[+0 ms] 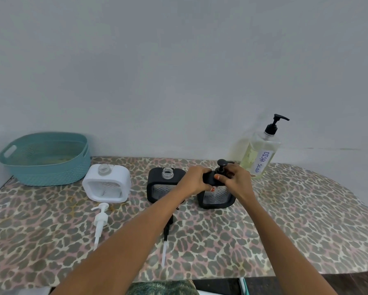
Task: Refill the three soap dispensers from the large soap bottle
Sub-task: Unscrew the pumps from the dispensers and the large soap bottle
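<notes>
Currently both hands work at the far-right black dispenser (217, 199), which stands upright on the leopard-print tabletop (295, 231); left hand (192, 179) grips its top left shoulder w/ fingers curled round the edge; right hand (237, 182) has fingers pinched on the collar of the black pump (222, 163) that sits in the neck. Just left of it, touching or nearly so, stands a 2nd black dispenser (157, 184), neck open, no pump; its loose black pump (167, 229) lies in front, partly hidden by the left forearm. Further left, apart, is the white dispenser (106, 186), also open; white pump (100, 222) lies flat before it. Large soap bottle (260, 154), marked DISH SOAP, stands by the wall behind the right hand, approx. full of pale liquid; teal basket (45, 160) sits at far left.
</notes>
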`<state>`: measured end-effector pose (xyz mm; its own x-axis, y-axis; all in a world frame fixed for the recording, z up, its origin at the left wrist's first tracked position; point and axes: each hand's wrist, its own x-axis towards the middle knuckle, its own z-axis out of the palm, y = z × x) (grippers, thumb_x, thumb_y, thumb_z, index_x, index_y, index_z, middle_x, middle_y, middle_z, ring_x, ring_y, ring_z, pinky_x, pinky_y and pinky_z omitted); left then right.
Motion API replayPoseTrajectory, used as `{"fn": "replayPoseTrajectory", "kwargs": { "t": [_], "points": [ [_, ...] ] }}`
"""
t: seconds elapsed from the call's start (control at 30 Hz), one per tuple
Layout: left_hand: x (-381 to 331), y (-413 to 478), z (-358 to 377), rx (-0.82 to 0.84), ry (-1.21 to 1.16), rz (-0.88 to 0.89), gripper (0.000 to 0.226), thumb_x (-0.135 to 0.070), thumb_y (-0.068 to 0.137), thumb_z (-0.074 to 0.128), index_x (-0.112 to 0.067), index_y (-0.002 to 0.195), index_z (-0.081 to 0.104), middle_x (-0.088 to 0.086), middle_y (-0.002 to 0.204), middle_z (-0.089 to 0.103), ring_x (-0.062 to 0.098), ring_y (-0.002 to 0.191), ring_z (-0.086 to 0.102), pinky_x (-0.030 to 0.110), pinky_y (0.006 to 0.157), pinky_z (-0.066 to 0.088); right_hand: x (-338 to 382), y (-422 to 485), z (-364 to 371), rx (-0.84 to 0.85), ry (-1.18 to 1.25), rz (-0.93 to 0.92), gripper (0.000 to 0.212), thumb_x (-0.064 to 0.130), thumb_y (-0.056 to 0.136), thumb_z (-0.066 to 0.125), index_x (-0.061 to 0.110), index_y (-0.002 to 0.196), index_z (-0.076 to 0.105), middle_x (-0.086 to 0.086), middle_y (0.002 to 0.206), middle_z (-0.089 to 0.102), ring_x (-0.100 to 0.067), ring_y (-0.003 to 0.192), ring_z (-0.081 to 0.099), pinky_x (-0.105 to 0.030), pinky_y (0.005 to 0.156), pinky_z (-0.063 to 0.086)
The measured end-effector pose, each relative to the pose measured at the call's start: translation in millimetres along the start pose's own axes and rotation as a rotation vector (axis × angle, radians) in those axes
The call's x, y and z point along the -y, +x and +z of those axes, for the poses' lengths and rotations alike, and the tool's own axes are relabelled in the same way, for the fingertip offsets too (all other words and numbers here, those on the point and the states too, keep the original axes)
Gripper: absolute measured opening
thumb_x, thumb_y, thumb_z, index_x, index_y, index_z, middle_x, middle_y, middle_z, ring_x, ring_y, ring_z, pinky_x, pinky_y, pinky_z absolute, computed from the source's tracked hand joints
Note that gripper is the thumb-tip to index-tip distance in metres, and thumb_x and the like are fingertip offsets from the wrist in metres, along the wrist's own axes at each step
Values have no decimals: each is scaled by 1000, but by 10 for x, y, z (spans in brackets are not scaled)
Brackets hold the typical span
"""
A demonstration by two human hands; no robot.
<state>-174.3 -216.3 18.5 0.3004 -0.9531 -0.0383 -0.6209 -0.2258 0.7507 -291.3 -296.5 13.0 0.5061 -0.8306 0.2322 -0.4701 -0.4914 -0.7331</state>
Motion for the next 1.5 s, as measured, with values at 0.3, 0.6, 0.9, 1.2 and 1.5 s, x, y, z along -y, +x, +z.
{"fn": "replayPoseTrajectory", "kwargs": {
  "t": [0.3, 0.6, 0.9, 1.2, 1.5],
  "points": [
    [2, 2, 19, -3, 2, 1, 52, -10, 72, 75, -5, 121, 57, 16, 111, 66, 26, 102, 62, 33, 86, 50, 45, -6, -48, 33, -64, -10, 36, 21, 72, 77, -2, 95, 63, -7, 86, 57, -19, 80, 51, -16, 58, 32],
    [15, -17, 17, -17, -13, 2, 51, -9, 72, 74, -4, 120, 57, 16, 110, 66, 28, 102, 62, 36, 88, 50, 70, -42, 62, -85, 26, 41, 33, 13, 72, 76, -5, 96, 64, -19, 92, 67, -18, 75, 53, -13, 56, 36],
    [-22, -39, 15, -7, -27, -9, 61, -9, 74, 74, -4, 129, 49, 15, 122, 61, 25, 110, 59, 25, 87, 44, -14, 100, -175, 259, 30, -21, 33, 4, 76, 71, 2, 108, 63, -11, 102, 65, -25, 99, 60, -21, 81, 42],
    [-8, -39, 19, -4, -11, -9, 58, -10, 74, 74, -5, 127, 51, 16, 120, 62, 27, 109, 59, 34, 94, 47, 5, -14, 41, -44, 27, 74, 38, 20, 69, 79, 2, 93, 56, -9, 87, 58, -21, 78, 53, -17, 55, 31],
    [-2, -33, 25, -7, -26, -9, 58, -9, 73, 74, -6, 127, 52, 15, 118, 63, 26, 108, 59, 32, 93, 46, 40, -53, -66, 93, 275, 135, 47, -3, 76, 64, 4, 120, 51, -11, 113, 61, -14, 95, 54, -16, 77, 43]
  ]
}}
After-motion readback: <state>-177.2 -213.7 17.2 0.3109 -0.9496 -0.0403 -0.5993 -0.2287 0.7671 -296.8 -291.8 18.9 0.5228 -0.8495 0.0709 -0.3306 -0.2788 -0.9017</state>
